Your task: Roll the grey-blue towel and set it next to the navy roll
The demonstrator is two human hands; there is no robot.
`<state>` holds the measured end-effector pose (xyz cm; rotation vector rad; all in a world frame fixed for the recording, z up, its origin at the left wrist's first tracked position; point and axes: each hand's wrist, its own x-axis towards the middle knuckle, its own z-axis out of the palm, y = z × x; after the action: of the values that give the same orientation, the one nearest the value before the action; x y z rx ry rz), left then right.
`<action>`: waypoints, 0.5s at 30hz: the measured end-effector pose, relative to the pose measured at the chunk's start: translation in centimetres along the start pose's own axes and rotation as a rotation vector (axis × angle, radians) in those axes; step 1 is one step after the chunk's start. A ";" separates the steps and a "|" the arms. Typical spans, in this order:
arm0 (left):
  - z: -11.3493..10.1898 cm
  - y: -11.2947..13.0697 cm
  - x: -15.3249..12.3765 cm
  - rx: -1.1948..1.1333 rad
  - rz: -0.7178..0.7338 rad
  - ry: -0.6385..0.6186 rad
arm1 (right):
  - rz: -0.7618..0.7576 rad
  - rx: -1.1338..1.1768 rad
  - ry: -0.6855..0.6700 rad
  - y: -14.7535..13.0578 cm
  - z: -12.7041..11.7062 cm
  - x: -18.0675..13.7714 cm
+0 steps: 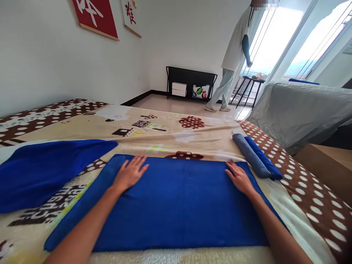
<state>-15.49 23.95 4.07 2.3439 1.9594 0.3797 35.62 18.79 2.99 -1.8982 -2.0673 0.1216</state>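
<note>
Blue towel (176,205) spread flat on bed blanket (192,137); left hand (130,173) and right hand (238,178) pressed open-palmed near far corners, nothing gripped. Judged soft, light, limp; best pinched at corners.

Both my palms lie flat on the blue towel (176,205), spread on the patterned bed (170,135). Left hand (129,174) near its far left corner, right hand (239,178) near its far right corner, fingers spread, no grip on anything. Two rolled towels (255,156) lie side by side just beyond my right hand. Another blue cloth (46,168) lies at left. A person (233,55) stands by the window.
</note>
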 end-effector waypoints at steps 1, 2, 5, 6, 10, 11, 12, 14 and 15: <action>-0.6 -2.7 -0.4 0.019 -0.081 0.016 | 0.057 -0.017 0.010 2.6 -0.6 -0.5; -1.0 -4.8 -0.7 0.036 -0.149 0.035 | 0.099 -0.031 0.015 4.6 -0.9 -0.9; -1.3 -7.6 -0.9 0.076 -0.260 0.076 | 0.155 -0.061 0.029 7.4 -0.7 -1.0; -1.3 -7.6 -0.8 0.085 -0.265 0.081 | 0.159 -0.068 0.034 7.4 -0.5 -0.8; -1.9 -5.2 -1.3 0.117 -0.219 0.082 | 0.155 -0.094 0.082 5.6 -0.3 -1.1; -2.2 -4.4 -2.2 0.123 -0.196 0.077 | 0.146 -0.097 0.094 5.0 -0.5 -2.0; -2.3 -3.6 -3.6 0.127 -0.167 0.064 | 0.128 -0.098 0.094 4.5 -0.7 -3.2; -2.2 -2.8 -7.9 0.121 -0.107 0.013 | 0.075 -0.090 0.057 3.8 -1.1 -7.1; -2.0 -2.8 -10.7 0.116 -0.087 -0.005 | 0.050 -0.085 0.032 3.7 -1.2 -9.7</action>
<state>-20.36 13.85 3.86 2.3126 2.1276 0.2613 40.05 9.47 1.35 -1.9893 -2.0345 0.0156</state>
